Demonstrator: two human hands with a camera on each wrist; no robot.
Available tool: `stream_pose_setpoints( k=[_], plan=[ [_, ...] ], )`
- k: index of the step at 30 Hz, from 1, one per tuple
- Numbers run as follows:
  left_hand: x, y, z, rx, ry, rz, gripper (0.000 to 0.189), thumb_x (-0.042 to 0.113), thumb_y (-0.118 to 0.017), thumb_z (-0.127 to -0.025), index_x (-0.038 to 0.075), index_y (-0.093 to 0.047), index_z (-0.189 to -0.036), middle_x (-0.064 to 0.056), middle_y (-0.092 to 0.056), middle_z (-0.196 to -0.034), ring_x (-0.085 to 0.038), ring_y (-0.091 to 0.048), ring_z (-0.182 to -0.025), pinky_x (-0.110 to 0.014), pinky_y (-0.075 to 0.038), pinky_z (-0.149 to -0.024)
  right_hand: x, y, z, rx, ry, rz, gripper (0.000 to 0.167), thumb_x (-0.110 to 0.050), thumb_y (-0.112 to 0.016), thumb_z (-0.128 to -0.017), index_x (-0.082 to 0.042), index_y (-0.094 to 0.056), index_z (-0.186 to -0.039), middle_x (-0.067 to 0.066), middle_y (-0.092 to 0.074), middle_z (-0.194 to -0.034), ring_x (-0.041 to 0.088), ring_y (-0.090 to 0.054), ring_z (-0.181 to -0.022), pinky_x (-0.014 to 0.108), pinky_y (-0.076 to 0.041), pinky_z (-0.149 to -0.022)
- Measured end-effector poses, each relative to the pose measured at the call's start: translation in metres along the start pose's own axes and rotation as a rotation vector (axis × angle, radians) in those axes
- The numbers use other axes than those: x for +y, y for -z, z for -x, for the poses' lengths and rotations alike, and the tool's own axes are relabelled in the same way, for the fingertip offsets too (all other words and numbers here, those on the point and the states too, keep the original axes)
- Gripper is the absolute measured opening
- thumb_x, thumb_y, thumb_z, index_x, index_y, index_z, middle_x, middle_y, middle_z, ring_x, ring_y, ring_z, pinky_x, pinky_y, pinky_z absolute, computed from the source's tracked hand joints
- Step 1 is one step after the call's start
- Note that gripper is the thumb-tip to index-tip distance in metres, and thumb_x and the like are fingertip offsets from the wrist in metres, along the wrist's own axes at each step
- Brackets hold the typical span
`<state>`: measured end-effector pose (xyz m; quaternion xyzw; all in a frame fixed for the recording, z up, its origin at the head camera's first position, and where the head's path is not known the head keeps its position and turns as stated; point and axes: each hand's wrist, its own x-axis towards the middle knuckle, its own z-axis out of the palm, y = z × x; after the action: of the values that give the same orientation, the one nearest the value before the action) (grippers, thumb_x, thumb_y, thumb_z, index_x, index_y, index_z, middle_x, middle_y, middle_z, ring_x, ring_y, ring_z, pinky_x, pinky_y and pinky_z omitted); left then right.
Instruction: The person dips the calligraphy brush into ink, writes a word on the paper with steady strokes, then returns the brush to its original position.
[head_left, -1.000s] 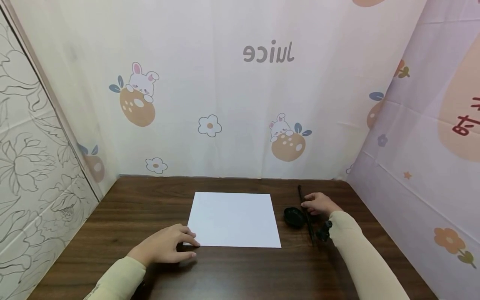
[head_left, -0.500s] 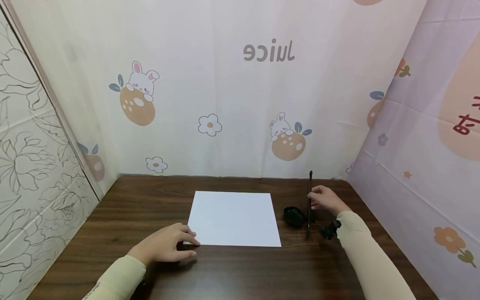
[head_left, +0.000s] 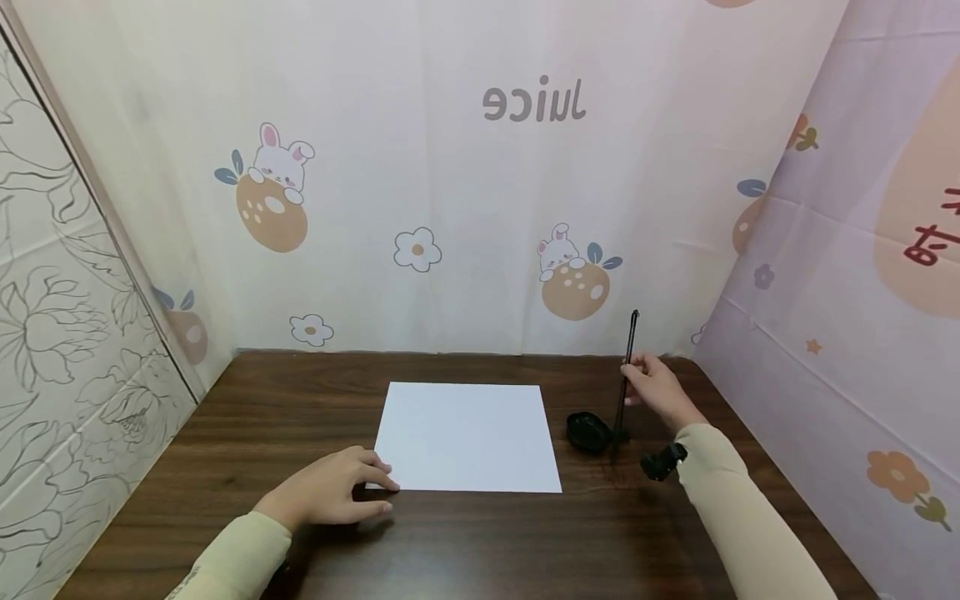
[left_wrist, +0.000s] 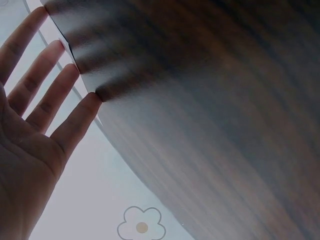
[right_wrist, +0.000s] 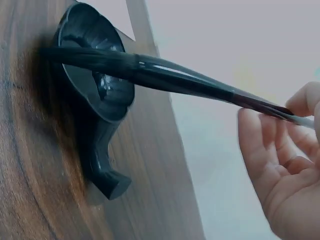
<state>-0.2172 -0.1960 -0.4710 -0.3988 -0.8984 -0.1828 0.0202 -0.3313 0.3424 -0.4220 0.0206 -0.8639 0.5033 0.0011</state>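
Up and slightly rightward at its top since half a second before, the slim black ink brush (right_wrist: 185,82) was pinched by the right hand's grip (head_left: 657,390), just right of the round black dish (head_left: 588,432). A narrow strip of dark wooden table (head_left: 465,550) parted dish from white rectangular paper (head_left: 465,437). Left hand (head_left: 330,490) lay spread, fingertips at the paper's near-left corner. Right wrist view showed the lobed rim and bristles plainly; head view blurred them.

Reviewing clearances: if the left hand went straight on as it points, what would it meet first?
Probably the white paper sheet, whose near-left corner the left hand seems to touch; depth is unclear.
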Motion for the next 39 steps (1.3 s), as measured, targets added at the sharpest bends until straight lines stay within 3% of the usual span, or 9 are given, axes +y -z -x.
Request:
stream_pose_setpoints(
  k=[3,8,15,23,32,37,39],
  plan=[
    [0.000,0.000,0.000,-0.004,0.000,0.001,0.030,0.052,-0.062,-0.095,0.030,-0.077,-0.109,0.004,-0.066,-0.118,-0.016,-0.060,-0.111,-0.040,-0.052,-0.092,-0.003,-0.002,0.001,0.029,0.067,-0.011,0.041,-0.029,-0.046,-0.107,0.002,-0.036,-0.130,0.025,-0.047,-0.119,0.026,-0.061,-0.085,0.054,-0.056,-0.082],
    [0.000,0.001,0.000,-0.011,0.009,-0.001,0.031,0.053,-0.061,-0.095,0.030,-0.077,-0.110,0.003,-0.067,-0.119,-0.017,-0.060,-0.111,-0.040,-0.052,-0.092,-0.009,-0.004,0.002,0.102,0.129,-0.003,0.050,-0.036,-0.049,-0.106,0.000,-0.036,-0.139,0.022,-0.052,-0.119,0.030,-0.068,-0.081,0.047,-0.058,-0.078],
    [0.000,0.001,-0.001,-0.007,0.006,0.003,0.030,0.051,-0.062,-0.095,0.029,-0.077,-0.109,0.003,-0.067,-0.119,-0.017,-0.060,-0.111,-0.040,-0.052,-0.092,-0.014,-0.008,0.004,0.170,0.177,0.030,0.052,-0.036,-0.052,-0.104,-0.005,-0.038,-0.143,0.023,-0.057,-0.119,0.022,-0.071,-0.074,0.032,-0.059,-0.069],
    [-0.002,-0.001,-0.001,0.000,0.002,-0.011,0.030,0.052,-0.062,-0.095,0.030,-0.077,-0.109,0.003,-0.067,-0.118,-0.016,-0.060,-0.111,-0.040,-0.052,-0.092,-0.010,-0.016,0.001,0.209,0.188,-0.013,0.055,-0.036,-0.057,-0.103,-0.008,-0.039,-0.147,0.022,-0.057,-0.114,0.015,-0.068,-0.073,0.030,-0.059,-0.067],
    [-0.002,-0.001,-0.001,-0.008,0.010,-0.006,0.031,0.052,-0.061,-0.096,0.030,-0.077,-0.110,0.004,-0.066,-0.119,-0.016,-0.060,-0.112,-0.040,-0.052,-0.092,-0.006,-0.026,0.000,0.209,0.179,-0.030,0.053,-0.036,-0.056,-0.103,-0.011,-0.041,-0.147,0.025,-0.058,-0.117,0.020,-0.068,-0.077,0.029,-0.059,-0.067],
    [-0.001,0.000,0.000,-0.019,0.024,-0.005,0.032,0.054,-0.060,-0.096,0.031,-0.077,-0.111,0.004,-0.066,-0.121,-0.017,-0.059,-0.113,-0.041,-0.052,-0.092,-0.002,-0.030,-0.002,0.215,0.205,-0.056,0.049,-0.032,-0.056,-0.104,-0.009,-0.042,-0.144,0.025,-0.059,-0.112,0.036,-0.065,-0.087,0.029,-0.059,-0.067],
    [-0.001,0.000,0.000,-0.024,0.028,-0.005,0.033,0.055,-0.060,-0.096,0.031,-0.077,-0.111,0.004,-0.066,-0.121,-0.017,-0.059,-0.113,-0.041,-0.052,-0.092,-0.001,-0.031,-0.003,0.216,0.216,-0.064,0.048,-0.031,-0.056,-0.104,-0.009,-0.043,-0.143,0.024,-0.059,-0.111,0.036,-0.064,-0.087,0.029,-0.059,-0.066]
  ],
)
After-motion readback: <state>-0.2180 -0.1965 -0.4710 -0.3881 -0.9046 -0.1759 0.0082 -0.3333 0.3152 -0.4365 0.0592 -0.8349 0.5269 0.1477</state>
